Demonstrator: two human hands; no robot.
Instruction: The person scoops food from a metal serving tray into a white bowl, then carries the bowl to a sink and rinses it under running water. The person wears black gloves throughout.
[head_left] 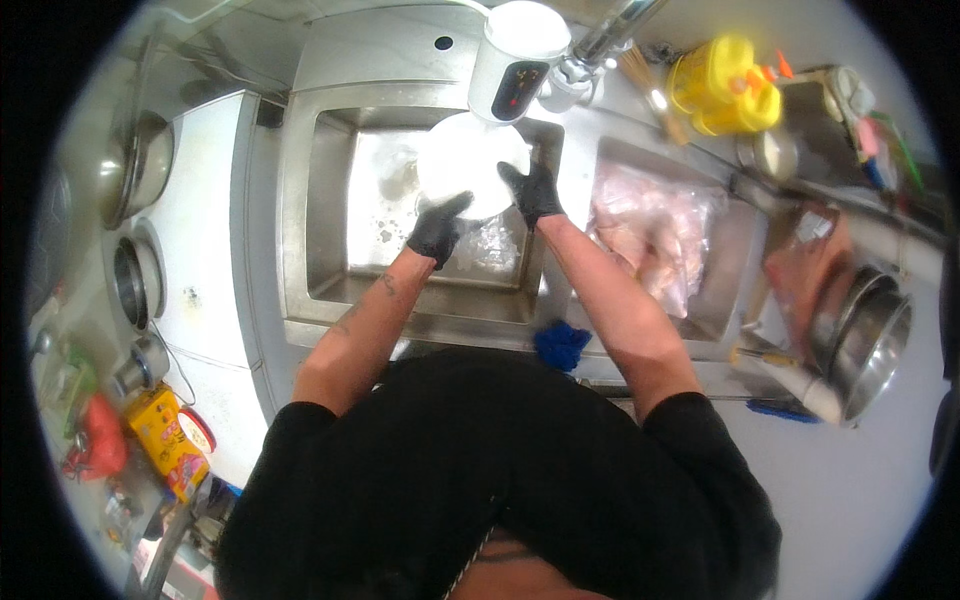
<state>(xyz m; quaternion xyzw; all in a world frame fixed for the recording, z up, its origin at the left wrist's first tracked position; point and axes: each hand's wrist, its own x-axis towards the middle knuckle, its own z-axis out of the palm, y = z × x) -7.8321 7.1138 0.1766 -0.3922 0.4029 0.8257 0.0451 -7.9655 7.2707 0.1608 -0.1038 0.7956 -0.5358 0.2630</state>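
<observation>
Over the left sink basin (325, 225) I hold a round white plate (462, 160) between both hands, its inner details washed out by glare. My left hand (437, 232), in a black glove, grips its near-left edge with the thumb toward the plate. At its right edge, my right hand (534, 191), gloved alike, is closed on the rim. The far edge of the plate lies just below a white tap unit (500, 85) with a dark display. Beneath the plate, a clear crumpled plastic bag or wet patch (490, 247) shows in the basin; which it is I cannot tell.
In the right basin lies a clear bag of pale pink meat (655, 235). A blue cloth (562, 345) rests on the sink's front edge. Yellow jugs (722, 85) stand at the back right, metal bowls (868, 345) at far right. A white counter (205, 270) runs along the left.
</observation>
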